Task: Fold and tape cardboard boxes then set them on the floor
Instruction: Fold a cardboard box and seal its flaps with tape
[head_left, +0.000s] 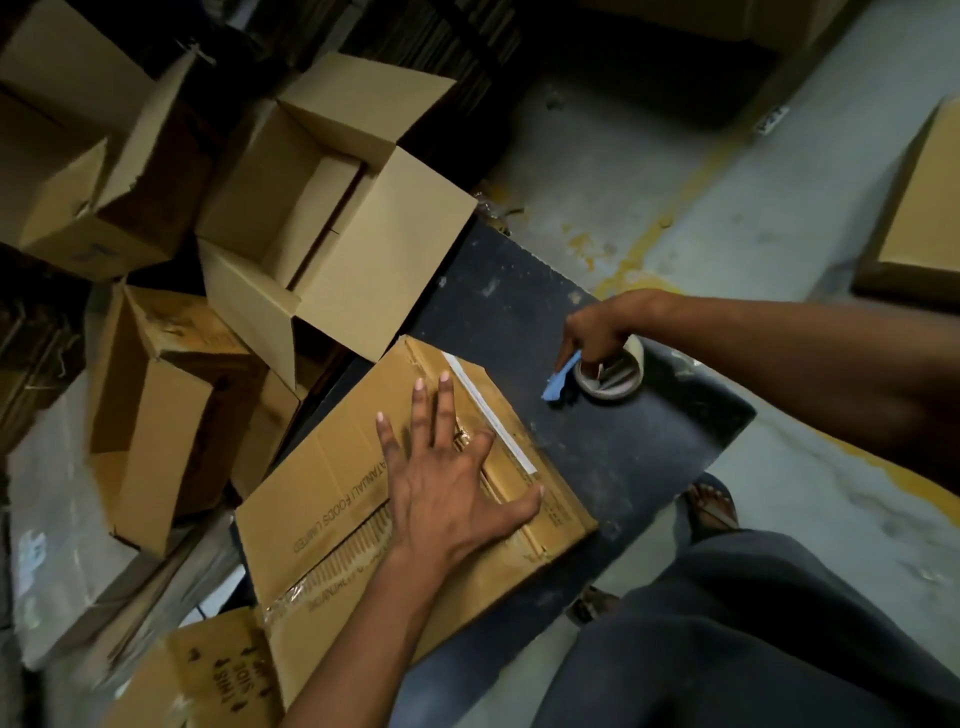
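A brown cardboard box (332, 499) with printed lettering lies on a dark table (613, 457), its flaps folded shut and clear tape along the seam. My left hand (447, 483) presses flat on the box top, fingers spread over the seam. To the right, my right hand (597, 332) grips a roll of tape (610, 376) that rests on the table. A small blue cutter (561, 376) sticks out by its fingers.
Several open, empty cardboard boxes (332, 208) are heaped on the floor to the left and behind the table. Another box (919, 208) stands at the right edge. A box marked "this side up" (223, 675) sits at the lower left. My leg and sandalled foot (711, 506) are beside the table.
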